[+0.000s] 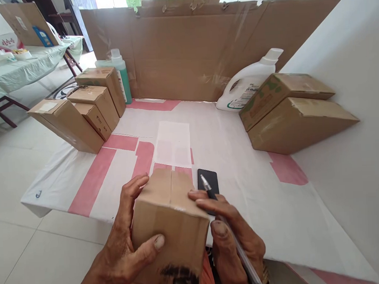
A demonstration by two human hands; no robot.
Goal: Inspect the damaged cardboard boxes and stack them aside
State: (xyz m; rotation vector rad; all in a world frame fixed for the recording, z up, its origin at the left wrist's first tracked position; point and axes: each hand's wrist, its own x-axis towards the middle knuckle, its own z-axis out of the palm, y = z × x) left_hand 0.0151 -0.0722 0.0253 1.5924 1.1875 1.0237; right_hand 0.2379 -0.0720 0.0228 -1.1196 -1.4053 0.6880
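A small cardboard box (168, 226) is tilted toward me at the table's near edge, with a black smudged patch low on its front. My left hand (131, 241) grips its left side, thumb across the front and fingers along the far side. Between the thumb and fingers of my right hand (234, 236) is a pen (241, 250) with a clear barrel and its silver tip pointing up and away. The fingertips of that hand rest at the box's upper right edge. Just behind them lies a black phone (208, 183). A white sheet of paper (173, 140) lies beyond the box.
Several cardboard boxes (95, 93) stand at the left edge beside a bottle of green liquid (124, 80). On the right, two boxes (289, 125) lean near a white jug (249, 83). A large cardboard panel (179, 54) closes off the back; a wall (351, 172) borders the right.
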